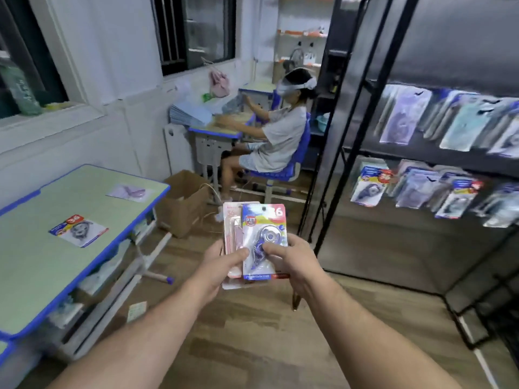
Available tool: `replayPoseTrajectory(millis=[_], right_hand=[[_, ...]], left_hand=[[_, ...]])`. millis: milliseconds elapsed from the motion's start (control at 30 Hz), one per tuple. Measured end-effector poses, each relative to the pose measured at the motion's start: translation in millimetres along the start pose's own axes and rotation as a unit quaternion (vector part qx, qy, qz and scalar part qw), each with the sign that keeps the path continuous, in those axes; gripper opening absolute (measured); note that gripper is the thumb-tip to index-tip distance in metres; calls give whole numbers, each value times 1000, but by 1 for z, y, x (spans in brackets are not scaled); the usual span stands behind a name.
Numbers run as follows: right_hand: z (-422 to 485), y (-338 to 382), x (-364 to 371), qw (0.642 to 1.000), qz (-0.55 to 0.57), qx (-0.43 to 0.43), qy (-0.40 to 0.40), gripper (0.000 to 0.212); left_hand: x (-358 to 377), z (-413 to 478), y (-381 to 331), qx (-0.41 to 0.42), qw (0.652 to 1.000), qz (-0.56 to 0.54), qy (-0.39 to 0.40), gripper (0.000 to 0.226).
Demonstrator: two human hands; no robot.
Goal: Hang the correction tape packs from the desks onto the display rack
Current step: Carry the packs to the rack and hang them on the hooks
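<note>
- The left hand (222, 262) grips the pink pack (231, 228) low on its left side, thumb laid across the front and fingers curled behind.
- The right hand (292, 259) grips the blue pack (264, 228) at its lower right, thumb pressed on the blister just under the round tape wheel.
- Both packs are held upright in mid-air over the wooden floor (252, 346), between the bench and the rack. The blue pack overlaps the pink one from the front and hides its right part.
- The bench (33, 276), green-topped with a blue rim, stands at the left. Two more packs lie flat on it, well apart: a red-tagged pack (78, 230) near the middle and a purple pack (129, 192) toward the far corner.
- The rack (407, 157), black-framed, fills the right side. Packs hang from it in an upper row (404, 116) and a lower row (370, 186), crowded and overlapping, too blurred to read.
- A cardboard box (182, 203), flaps open, sits on the floor just beyond the bench's far end.
- A paper slip (136, 311) lies on the floor beside the bench's legs.
- In the far corner a seated person (278, 136) on a blue chair reaches over a far bench (216, 130).
</note>
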State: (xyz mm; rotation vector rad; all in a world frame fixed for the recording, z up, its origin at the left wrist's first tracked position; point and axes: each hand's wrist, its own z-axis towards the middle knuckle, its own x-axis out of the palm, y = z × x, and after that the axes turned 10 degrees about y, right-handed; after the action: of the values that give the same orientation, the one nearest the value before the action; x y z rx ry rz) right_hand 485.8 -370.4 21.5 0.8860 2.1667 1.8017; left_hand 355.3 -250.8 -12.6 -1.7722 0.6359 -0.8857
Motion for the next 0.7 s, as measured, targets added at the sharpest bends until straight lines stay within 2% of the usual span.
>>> replayPoseTrajectory(millis=[300, 500, 700], right_hand=[[-65, 54, -214, 984, 23, -52, -169, 19], [-87, 59, -300, 964, 47, -62, -253, 28], [-85, 75, -372, 949, 43, -66, -307, 22]], left_hand=[[226, 89, 28, -40, 984, 19, 170, 30], [316, 132, 51, -56, 965, 28, 253, 25], [390, 192, 70, -82, 950, 21, 300, 20]])
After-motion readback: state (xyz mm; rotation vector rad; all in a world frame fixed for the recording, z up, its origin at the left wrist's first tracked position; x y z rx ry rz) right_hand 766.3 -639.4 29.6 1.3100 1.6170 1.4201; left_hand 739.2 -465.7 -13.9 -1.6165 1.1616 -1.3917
